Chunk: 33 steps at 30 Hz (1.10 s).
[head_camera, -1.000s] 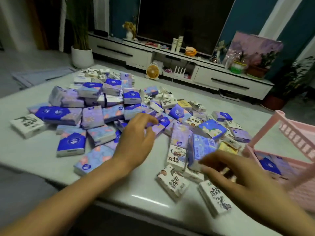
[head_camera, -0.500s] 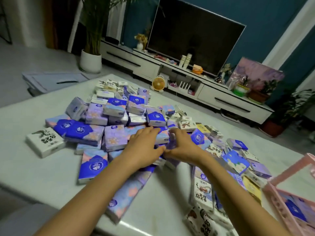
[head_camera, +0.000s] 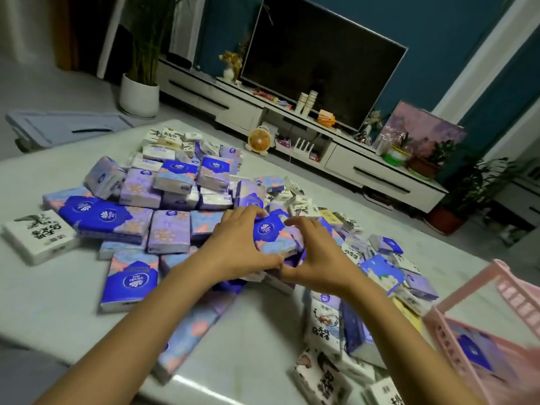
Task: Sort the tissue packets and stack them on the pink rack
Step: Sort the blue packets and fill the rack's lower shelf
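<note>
1. My left hand (head_camera: pixel 233 247) and right hand (head_camera: pixel 318 258) both curl round one blue packet (head_camera: pixel 271 233), one on each side, thumbs at its near edge.
2. It sits mid-pile on loose tissue packets (head_camera: pixel 172 232) covering the table (head_camera: pixel 58 302).
3. Right edge: pink rack (head_camera: pixel 514 296), well apart from the hands, stored packet (head_camera: pixel 473 350) inside.

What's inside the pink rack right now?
One blue-and-purple tissue packet lies flat in the pink rack. The rack's near wall and the picture's edge hide the rest of that shelf, so I cannot tell whether more packets are there.
</note>
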### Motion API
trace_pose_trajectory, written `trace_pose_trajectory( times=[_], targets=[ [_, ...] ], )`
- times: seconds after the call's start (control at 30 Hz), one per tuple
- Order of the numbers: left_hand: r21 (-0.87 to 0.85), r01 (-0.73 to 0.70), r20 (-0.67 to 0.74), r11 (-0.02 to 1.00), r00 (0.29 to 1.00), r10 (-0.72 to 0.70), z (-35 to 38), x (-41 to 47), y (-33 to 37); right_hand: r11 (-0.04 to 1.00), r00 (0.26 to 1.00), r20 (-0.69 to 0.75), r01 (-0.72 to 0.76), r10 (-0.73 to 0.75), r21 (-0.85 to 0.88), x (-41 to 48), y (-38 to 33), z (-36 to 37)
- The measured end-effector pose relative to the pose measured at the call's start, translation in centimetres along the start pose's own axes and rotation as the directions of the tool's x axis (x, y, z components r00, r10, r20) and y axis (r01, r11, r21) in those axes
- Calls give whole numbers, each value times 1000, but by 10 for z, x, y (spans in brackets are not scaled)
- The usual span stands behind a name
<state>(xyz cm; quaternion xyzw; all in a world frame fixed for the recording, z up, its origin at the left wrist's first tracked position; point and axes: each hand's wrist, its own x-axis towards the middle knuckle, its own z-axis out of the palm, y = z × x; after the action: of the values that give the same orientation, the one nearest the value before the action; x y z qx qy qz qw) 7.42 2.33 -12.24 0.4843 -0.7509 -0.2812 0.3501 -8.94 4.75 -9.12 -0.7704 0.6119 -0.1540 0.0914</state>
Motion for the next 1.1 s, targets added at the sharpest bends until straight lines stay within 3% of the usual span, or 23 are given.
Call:
trace_pose_trajectory(
  times=[0.17,0.27,0.47,0.53,0.6,0.7,0.8,0.97,1.03,1.1],
  targets=[
    [-162,-157,5,974,987,160,11,-27,39,980,999,-24,-22,27,199,-82,10,-38],
    [-160,-278,103,947,949,297,30,-51,58,940,995,33,-99,94,325,-150,30,-52],
    [-132,-385,281,914,869,407,94,-60,110,785,969,161,-246,187,568,-281,92,-74],
    [-155,-399,304,904,851,428,122,-52,136,755,956,134,-288,261,588,-309,115,-80],
    [-121,-428,329,895,834,443,151,-42,160,760,931,37,-319,364,566,-330,142,-85],
    [-85,-453,333,887,826,454,190,-24,185,778,827,-152,-424,541,465,-337,188,-95],
    [-106,-405,349,908,840,415,222,-9,194,802,757,-280,-515,591,303,-316,235,-106],
    [-137,-370,341,919,853,395,251,4,196,759,680,-366,-638,636,132,-275,300,-96],
    [-157,-361,350,919,850,394,256,9,197,753,694,-357,-656,625,43,-263,314,-91],
    [-158,-349,361,924,850,383,257,13,198,769,719,-305,-634,624,82,-257,325,-87]
  ],
)
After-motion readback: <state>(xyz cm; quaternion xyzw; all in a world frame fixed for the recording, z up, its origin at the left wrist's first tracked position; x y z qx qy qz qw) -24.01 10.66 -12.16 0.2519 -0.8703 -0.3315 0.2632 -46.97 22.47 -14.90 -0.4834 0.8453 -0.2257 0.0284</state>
